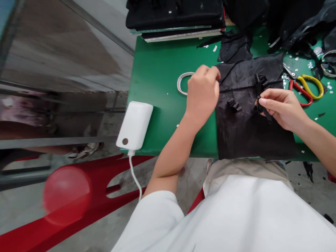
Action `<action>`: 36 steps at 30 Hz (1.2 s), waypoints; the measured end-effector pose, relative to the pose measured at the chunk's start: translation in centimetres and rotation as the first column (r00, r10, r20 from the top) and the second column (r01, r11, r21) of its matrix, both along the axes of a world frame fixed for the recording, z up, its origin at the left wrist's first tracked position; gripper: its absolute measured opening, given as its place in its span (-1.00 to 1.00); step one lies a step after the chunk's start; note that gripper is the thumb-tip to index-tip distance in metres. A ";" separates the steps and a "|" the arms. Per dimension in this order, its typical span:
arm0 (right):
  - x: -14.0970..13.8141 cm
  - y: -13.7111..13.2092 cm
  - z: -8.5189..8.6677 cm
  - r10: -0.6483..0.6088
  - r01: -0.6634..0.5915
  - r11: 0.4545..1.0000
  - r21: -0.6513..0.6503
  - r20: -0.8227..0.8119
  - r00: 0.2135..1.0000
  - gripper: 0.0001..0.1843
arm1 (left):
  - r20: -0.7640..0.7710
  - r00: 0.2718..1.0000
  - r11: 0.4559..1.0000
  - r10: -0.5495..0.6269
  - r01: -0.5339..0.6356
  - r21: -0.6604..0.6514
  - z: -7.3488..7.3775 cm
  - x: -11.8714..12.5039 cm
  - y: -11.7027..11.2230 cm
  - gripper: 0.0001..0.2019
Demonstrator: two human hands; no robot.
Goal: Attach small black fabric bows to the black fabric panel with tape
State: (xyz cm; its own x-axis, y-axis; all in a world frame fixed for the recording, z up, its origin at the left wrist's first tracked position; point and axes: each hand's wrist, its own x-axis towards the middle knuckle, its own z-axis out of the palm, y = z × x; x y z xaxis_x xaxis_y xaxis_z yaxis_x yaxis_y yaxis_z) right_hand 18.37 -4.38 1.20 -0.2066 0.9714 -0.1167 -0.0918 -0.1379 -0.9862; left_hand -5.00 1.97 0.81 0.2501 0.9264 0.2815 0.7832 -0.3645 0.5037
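A piece of black fabric (236, 136) lies flat at the table's front edge, with small black gathered strips (233, 105) on it. My right hand (285, 106) is closed in a pinch on a black fabric strip (267, 114) above this piece. To the left, my left hand (203, 92) is raised at the fabric's left edge, its fingers curled together; whatever they may hold is hidden. Just behind that hand lies a roll of white tape (179, 85), partly covered by it. Scissors with red and yellow handles (304, 87) rest on the green table to the right of the fabric.
A white power bank (135, 126) with a cable sits at the left edge of the green table (154, 70). Stacked black cloth (175, 15) stands at the back, and more black fabric (296, 21) is heaped at back right. White scraps are scattered about. A red stool (99, 178) is at left.
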 end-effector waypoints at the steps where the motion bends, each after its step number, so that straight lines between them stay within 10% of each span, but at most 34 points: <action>1: 0.0 0.0 -0.1 0.002 -0.002 1.000 0.005 0.009 1.000 -0.66 | -0.043 0.998 0.999 0.047 -0.048 -0.023 -0.1 -0.4 0.5 -0.85; 5: 0.0 0.0 -0.1 -0.010 0.010 1.000 0.004 0.040 0.999 -0.68 | -0.190 0.970 0.981 0.149 -0.168 -0.092 0.2 -0.6 1.3 -0.84; 13: -0.7 -0.8 1.0 -0.137 0.095 0.981 0.170 0.253 0.958 -0.77 | 0.275 0.871 0.895 -0.408 0.442 -0.070 1.8 2.9 -3.1 -0.84; 21: -0.8 -1.3 1.4 -0.139 0.087 0.977 0.194 0.274 0.952 -0.75 | 0.398 0.854 0.929 -0.336 0.369 -0.008 1.0 4.1 -4.8 -0.67; 29: -0.5 -1.3 0.9 -0.065 0.026 0.981 0.195 0.197 0.978 -0.84 | 0.421 0.883 0.911 -0.210 0.333 -0.242 1.9 3.8 -4.6 -0.81; 36: 0.0 -2.1 1.5 -0.275 0.072 0.870 0.488 0.358 0.892 -0.82 | 0.445 0.851 0.716 -0.281 0.494 -0.494 4.1 2.1 -3.5 -0.87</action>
State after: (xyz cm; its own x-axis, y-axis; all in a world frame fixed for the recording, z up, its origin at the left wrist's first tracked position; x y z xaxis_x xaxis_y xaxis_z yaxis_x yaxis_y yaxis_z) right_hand 18.40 -6.44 2.69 -0.0619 0.9494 0.3078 0.3477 0.3096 -0.8850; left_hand -2.91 -1.52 4.91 0.6199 0.7729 -0.1356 0.3957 -0.1586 0.9046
